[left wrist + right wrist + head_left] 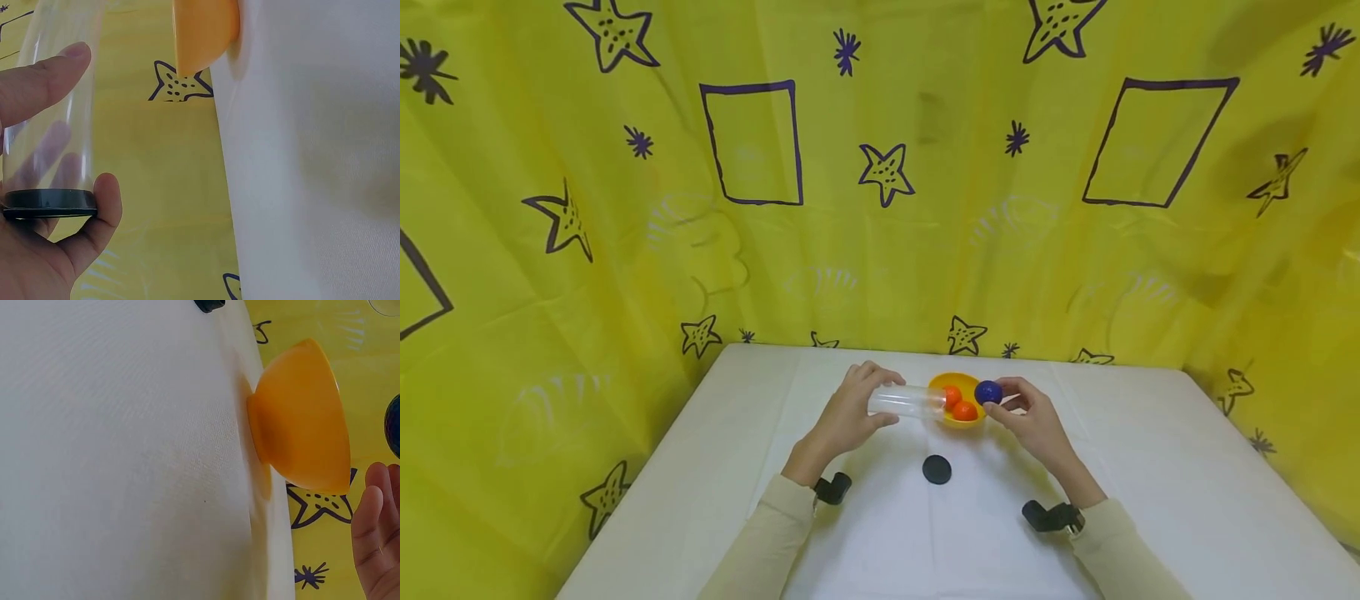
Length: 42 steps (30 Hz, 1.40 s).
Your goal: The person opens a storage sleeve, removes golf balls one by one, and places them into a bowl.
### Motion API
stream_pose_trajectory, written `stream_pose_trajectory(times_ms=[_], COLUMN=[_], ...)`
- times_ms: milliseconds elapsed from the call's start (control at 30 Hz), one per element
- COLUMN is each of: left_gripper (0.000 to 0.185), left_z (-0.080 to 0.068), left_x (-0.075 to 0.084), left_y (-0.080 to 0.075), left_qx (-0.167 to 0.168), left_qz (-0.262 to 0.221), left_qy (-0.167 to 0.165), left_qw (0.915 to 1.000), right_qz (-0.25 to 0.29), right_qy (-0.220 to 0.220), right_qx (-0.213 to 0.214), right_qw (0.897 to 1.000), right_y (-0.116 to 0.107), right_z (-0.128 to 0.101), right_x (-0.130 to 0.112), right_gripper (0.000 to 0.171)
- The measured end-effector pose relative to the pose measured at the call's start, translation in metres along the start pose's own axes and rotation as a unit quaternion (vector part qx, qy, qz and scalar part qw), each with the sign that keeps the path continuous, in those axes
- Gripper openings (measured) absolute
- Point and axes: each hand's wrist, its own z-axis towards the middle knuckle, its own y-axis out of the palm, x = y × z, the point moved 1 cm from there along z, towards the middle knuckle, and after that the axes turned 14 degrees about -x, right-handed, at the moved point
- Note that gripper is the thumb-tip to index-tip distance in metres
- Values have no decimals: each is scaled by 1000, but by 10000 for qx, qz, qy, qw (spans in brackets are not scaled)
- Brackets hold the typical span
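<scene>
My left hand (pixel 847 410) grips a clear plastic tube (pixel 908 402), which lies nearly level with its mouth over the bowl's left side. In the left wrist view a black cap (pixel 50 200) closes the tube's far end, against my palm and fingers. With the fingertips of my right hand (pixel 1036 421) I hold a dark blue ball (pixel 988 392) above the right rim of the yellow-orange bowl (pixel 958 424). Two orange balls show at the bowl; one orange ball (pixel 965 411) is in front, and another orange ball (pixel 953 395) is beside the tube mouth.
A round black lid (pixel 937 469) lies flat on the white-covered table (pixel 880 533), nearer to me than the bowl. Behind the table's far edge hangs a yellow curtain (pixel 880 250) with drawn stars and frames. Each wrist carries a black camera mount (pixel 1051 517).
</scene>
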Motion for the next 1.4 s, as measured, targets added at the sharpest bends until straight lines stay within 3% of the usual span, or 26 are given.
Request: stream_pose_trajectory(times_ms=[367, 900, 1400], left_gripper=[49, 48, 48], left_z=[2, 1, 2], left_x=[1, 0, -2], left_y=[2, 0, 1], left_qx=[-46, -61, -66], left_qz=[-100, -86, -31], left_qy=[-28, -17, -79], left_qw=[9999, 9999, 9999], right_qz=[-298, -7, 27], right_qy=[392, 744, 973], right_qx=[136, 16, -246], right_qw=[9987, 9972, 9950], right_y=[4, 9, 13], right_z=[12, 35, 43], right_x=[6, 16, 24], right_gripper=[55, 57, 59])
